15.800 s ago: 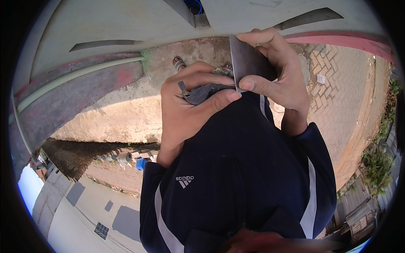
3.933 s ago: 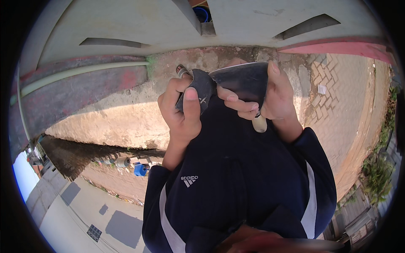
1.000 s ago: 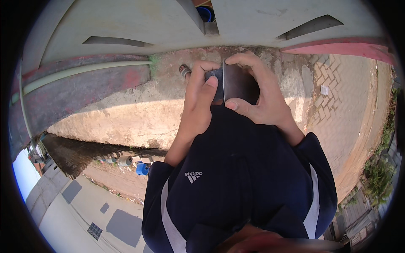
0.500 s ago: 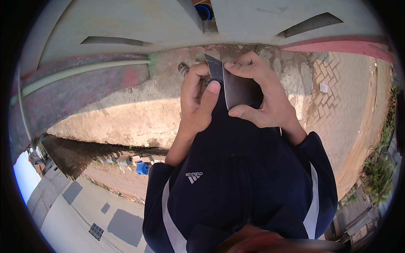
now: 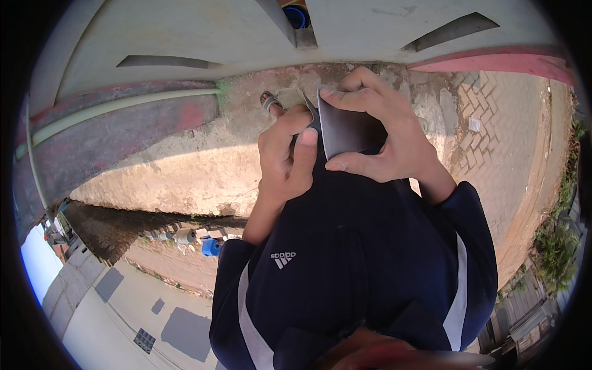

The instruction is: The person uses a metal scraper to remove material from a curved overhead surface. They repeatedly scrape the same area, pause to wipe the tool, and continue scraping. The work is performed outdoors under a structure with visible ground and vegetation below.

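My right hand (image 5: 404, 132) is closed on a smooth, dark, rectangular panel (image 5: 351, 131) with a thin pale edge. Its thumb and fingers grip opposite edges, leaving much of the face in view. Close against the panel's left edge, my left hand (image 5: 282, 154) pinches a thin dark grey folded sheet (image 5: 313, 111), thumb on top. That sheet is seen nearly edge-on, and the left fingers hide most of it. Both things are in front of my dark jacket (image 5: 351, 271), above the ground.
A pale wall (image 5: 259, 37) with slots rises at the far side, and a light pipe (image 5: 123, 105) runs along its left base. A sandalled foot (image 5: 269, 100) stands on the concrete (image 5: 172, 166). Brick paving (image 5: 487, 129) lies right; a blue container (image 5: 211, 247) stands lower left.
The folded sheet has turned, showing less of its face. My left hand has dropped slightly toward me and left. The panel in my right hand has shifted a little left.
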A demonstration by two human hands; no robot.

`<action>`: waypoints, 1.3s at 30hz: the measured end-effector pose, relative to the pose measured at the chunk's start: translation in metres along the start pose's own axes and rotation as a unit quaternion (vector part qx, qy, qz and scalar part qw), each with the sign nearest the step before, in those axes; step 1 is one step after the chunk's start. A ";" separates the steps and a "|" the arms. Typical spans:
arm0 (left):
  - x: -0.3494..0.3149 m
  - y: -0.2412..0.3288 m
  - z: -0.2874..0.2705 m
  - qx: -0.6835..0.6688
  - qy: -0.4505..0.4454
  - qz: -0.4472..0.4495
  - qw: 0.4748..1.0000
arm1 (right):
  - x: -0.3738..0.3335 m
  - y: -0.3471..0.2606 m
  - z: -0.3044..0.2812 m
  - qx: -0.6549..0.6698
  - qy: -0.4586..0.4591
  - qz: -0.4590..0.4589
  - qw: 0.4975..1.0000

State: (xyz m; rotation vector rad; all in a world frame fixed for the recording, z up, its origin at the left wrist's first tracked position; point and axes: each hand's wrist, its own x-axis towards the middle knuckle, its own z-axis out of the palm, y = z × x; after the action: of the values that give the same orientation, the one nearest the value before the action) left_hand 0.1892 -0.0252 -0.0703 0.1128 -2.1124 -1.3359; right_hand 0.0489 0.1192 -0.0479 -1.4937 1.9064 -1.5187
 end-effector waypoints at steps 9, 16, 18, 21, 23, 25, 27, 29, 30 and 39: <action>-0.006 0.001 0.002 -0.047 -0.001 -0.042 0.998 | 0.000 0.009 0.009 0.028 0.053 -0.016 0.998; -0.007 0.002 0.008 -0.068 0.010 -0.020 0.997 | 0.000 0.007 0.002 0.072 0.024 -0.010 0.997; -0.007 0.001 0.008 -0.067 0.015 -0.051 0.996 | -0.001 0.004 0.002 0.085 0.002 -0.002 0.996; -0.005 0.000 0.008 -0.045 0.009 -0.015 0.999 | 0.002 0.007 0.002 0.088 0.015 -0.013 0.996; -0.004 0.001 0.010 -0.059 0.014 -0.004 0.998 | 0.005 0.013 0.000 0.085 0.023 -0.001 0.996; -0.003 0.003 0.010 -0.079 0.015 -0.018 0.997 | 0.006 0.019 0.000 0.080 0.025 -0.028 0.996; -0.001 0.004 0.010 -0.069 0.005 -0.009 0.998 | 0.008 0.023 0.000 0.080 0.031 -0.031 0.996; 0.001 0.005 0.009 -0.052 0.001 0.008 0.999 | 0.011 0.024 0.002 0.083 0.039 -0.016 0.996; 0.001 0.004 0.010 -0.042 0.005 0.018 0.999 | 0.012 0.023 0.003 0.088 0.037 -0.023 0.995; 0.004 -0.001 0.005 -0.044 0.014 -0.020 0.999 | -0.002 0.003 0.004 0.081 0.003 -0.009 0.997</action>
State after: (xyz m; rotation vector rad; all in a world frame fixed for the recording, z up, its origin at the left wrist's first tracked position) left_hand 0.1830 -0.0229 -0.0708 0.1366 -2.0340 -1.4411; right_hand 0.0511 0.1191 -0.0524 -1.4409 1.7297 -1.6446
